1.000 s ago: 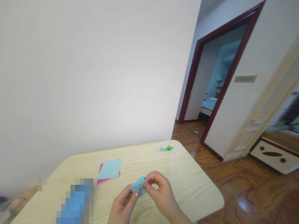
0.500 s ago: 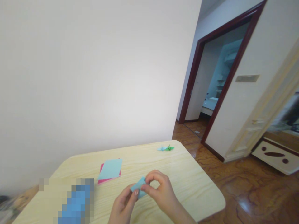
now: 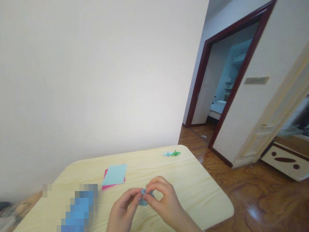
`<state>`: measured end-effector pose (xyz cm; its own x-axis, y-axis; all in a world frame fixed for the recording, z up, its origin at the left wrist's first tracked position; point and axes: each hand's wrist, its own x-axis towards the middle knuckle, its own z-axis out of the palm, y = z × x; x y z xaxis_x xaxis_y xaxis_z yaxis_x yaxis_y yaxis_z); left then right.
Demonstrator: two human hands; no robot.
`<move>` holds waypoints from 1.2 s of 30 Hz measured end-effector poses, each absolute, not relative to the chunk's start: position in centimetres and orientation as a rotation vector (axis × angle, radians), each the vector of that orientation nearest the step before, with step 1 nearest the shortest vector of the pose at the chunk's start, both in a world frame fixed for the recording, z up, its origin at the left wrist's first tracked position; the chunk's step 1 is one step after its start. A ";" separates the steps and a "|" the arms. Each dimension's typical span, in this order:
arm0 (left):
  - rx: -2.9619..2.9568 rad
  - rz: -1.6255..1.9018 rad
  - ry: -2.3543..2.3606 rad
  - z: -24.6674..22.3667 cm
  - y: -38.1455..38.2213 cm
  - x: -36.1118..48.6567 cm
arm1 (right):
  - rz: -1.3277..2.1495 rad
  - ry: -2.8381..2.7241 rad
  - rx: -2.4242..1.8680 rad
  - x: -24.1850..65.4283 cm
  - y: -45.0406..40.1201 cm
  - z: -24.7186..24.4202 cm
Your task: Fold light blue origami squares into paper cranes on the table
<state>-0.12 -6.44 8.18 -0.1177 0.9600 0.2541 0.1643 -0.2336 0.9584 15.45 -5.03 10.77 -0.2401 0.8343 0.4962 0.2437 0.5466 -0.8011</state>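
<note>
A small piece of folded light blue paper (image 3: 143,201) is pinched between both hands above the near part of the table. My left hand (image 3: 125,206) grips its left side with thumb and forefinger. From the right, my right hand (image 3: 163,199) pinches the paper's upper right part, its fingertips close to those of the left. The fingers cover much of the paper, so its exact folds cannot be made out.
Light blue sheets (image 3: 115,174) lie over pink paper (image 3: 109,187) left of the hands. Two small folded paper cranes, light blue (image 3: 167,154) and green (image 3: 176,153), sit near the far right edge of the wooden table (image 3: 205,193). A blurred blue object (image 3: 78,209) is at the lower left.
The blue paper has turned and shows less of its face. Both hands have shifted their pinch to its upper edge, fingertips now closer together.
</note>
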 end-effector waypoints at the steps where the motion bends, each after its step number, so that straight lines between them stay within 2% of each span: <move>1: 1.450 1.433 1.305 8.2 -6.5 -0.1 | 0.731 -1.758 -0.893 15.4 -5.1 10.7; 25: 1.581 1.421 1.339 8.2 -6.9 -0.6 | 0.768 -1.812 -0.831 15.0 -5.2 11.3; 36: 1.394 1.453 1.358 8.0 -6.6 -1.1 | 0.867 -1.712 -1.028 15.4 -5.1 10.8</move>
<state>-1.07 -6.56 8.01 -0.1778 0.9550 0.2376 0.1720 -0.2076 0.9630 15.45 -5.10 10.75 -0.2198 0.9101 0.3513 0.2559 0.4013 -0.8795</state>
